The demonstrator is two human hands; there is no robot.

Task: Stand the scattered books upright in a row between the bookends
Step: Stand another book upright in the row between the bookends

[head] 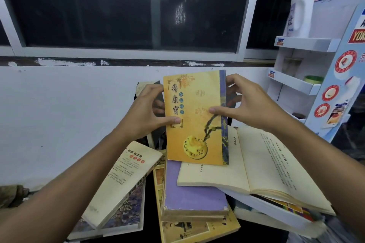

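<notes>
You hold the yellow book (194,116) upright in the air with both hands, above the pile and in front of the white wall. Your left hand (146,112) grips its left edge and your right hand (248,102) grips the edge with the blue spine. On each hand the thumb presses the front cover and the other fingers (237,81) are curled behind, so they are clamped on the book. Under it an open book (266,163) lies flat, partly over a purple book (193,193). A cream book (126,179) lies tilted at the left. Something dark (158,89) stands behind the yellow book; I cannot tell what it is. At the right, a white shelf (304,44) carries a white bottle (301,10).
</notes>
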